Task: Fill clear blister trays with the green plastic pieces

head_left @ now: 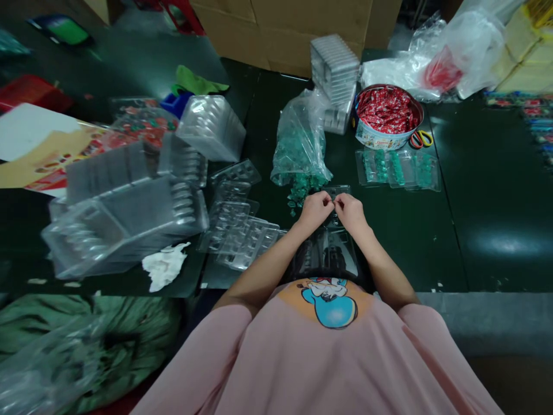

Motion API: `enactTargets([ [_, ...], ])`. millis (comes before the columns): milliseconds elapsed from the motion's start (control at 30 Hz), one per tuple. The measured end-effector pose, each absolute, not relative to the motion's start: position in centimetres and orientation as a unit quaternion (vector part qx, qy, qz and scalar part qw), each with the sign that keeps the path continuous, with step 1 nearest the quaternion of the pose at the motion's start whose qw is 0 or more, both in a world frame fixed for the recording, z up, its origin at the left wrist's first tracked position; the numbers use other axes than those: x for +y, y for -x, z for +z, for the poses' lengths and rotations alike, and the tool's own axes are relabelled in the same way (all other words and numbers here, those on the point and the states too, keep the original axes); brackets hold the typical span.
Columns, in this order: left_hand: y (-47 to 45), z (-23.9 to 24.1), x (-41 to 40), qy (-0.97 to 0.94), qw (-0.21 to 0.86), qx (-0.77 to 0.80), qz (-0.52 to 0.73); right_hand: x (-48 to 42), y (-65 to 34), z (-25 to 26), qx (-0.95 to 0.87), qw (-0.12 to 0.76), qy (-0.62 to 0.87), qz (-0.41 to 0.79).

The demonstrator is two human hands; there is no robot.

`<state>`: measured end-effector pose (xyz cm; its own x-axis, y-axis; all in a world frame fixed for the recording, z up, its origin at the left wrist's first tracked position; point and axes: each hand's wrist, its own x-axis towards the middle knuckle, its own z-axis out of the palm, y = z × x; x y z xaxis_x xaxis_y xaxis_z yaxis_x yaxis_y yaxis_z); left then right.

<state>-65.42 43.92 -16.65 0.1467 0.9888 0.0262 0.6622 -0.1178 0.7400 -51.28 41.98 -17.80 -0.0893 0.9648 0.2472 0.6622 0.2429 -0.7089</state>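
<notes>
My left hand and my right hand meet fingertip to fingertip over a clear plastic blister tray close to my body. Both hands are closed in a pinch, and whatever lies between the fingers is too small to make out. Just left of my left hand, green translucent pieces spill from the mouth of a clear plastic bag. To the right lie several blister trays filled with green pieces. Loose clear blister trays overlap on the table to the left of my left forearm.
Behind the filled trays stands a round tin of red wrapped packets, with scissors beside it. Stacked clear trays crowd the left, near a crumpled white tissue. A cardboard box stands at the back.
</notes>
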Motion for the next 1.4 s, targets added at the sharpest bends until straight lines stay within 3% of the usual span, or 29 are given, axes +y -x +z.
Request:
enactTargets([
  [233, 65.9, -16.8, 44.3, -0.678, 0.342, 0.589, 0.276, 42.4, 51.2, -18.2, -0.68, 0.378, 0.605, 0.171],
  [500, 66.3, -17.2, 44.4, -0.534, 0.527, 0.577, 0.324, 42.2, 50.1, -19.0, -0.611, 0.418, 0.575, 0.349],
  [600, 66.2, -16.4, 44.5, -0.485, 0.584, 0.572, 0.31, 42.0, 49.1, -18.3, -0.685, 0.426, 0.499, 0.316],
  [733, 66.2, -15.9, 44.8, -0.454, 0.626, 0.567, 0.282, 41.9, 47.9, -17.6, -0.797, 0.364, 0.415, 0.244],
  [867, 66.5, -16.2, 44.6, -0.44, 0.691, 0.525, 0.23, 41.7, 47.6, -17.7, -0.805, 0.358, 0.401, 0.253],
  [1033, 66.8, -16.5, 43.5, -0.576, 0.6, 0.419, 0.365, 40.4, 48.1, -18.3, -0.676, 0.412, 0.479, 0.378],
  [1233, 66.2, -17.0, 42.2, -0.727, 0.446, 0.358, 0.38, 39.5, 49.0, -19.5, -0.402, 0.421, 0.507, 0.636],
  [1400, 65.9, -18.3, 43.4, -0.708, 0.41, 0.443, 0.365, 40.9, 49.3, -19.6, -0.384, 0.422, 0.531, 0.627],
])
